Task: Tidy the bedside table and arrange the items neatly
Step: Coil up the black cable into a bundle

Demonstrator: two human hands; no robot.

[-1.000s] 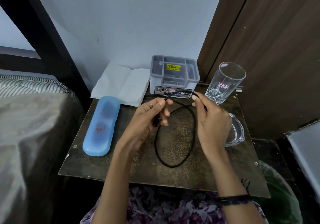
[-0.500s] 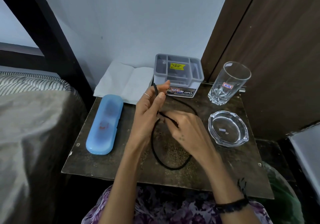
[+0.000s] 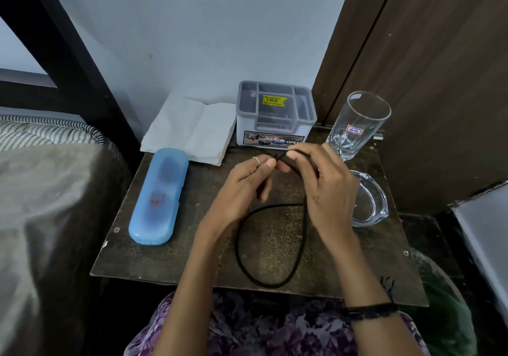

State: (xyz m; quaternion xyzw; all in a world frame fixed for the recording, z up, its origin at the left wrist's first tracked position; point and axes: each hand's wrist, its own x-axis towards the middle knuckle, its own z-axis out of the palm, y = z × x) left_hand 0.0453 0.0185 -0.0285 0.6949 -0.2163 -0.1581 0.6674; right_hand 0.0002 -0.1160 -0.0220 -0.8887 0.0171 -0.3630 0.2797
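Both hands are at work on a black cable [image 3: 242,248] above the middle of the bedside table [image 3: 176,256]. The left hand [image 3: 242,188] pinches one part of the cable between thumb and fingertips, the other fingers curled loosely in; the right hand [image 3: 327,188] meets it just in front of the grey organiser [image 3: 275,119], fingers narrowed on a strand near the same spot. Below the hands the cable hangs in one open loop, its lowest curve near the table's front edge; whether it rests on the wood or hangs just clear I cannot tell. It looks thin, light and limp, with enough spring to hold a round loop, so it will likely uncoil if let go. The best hold is probably where the strands cross, pinched together, while the free hand gathers further turns; a grip on the bottom of the loop would only drag it out of shape. A tall glass [image 3: 357,127] and a glass ashtray [image 3: 371,204] stand just beside the right hand, both breakable, and a swinging loop or elbow could knock them. A blue case [image 3: 159,196] and a folded napkin [image 3: 189,127] lie well clear to the left.
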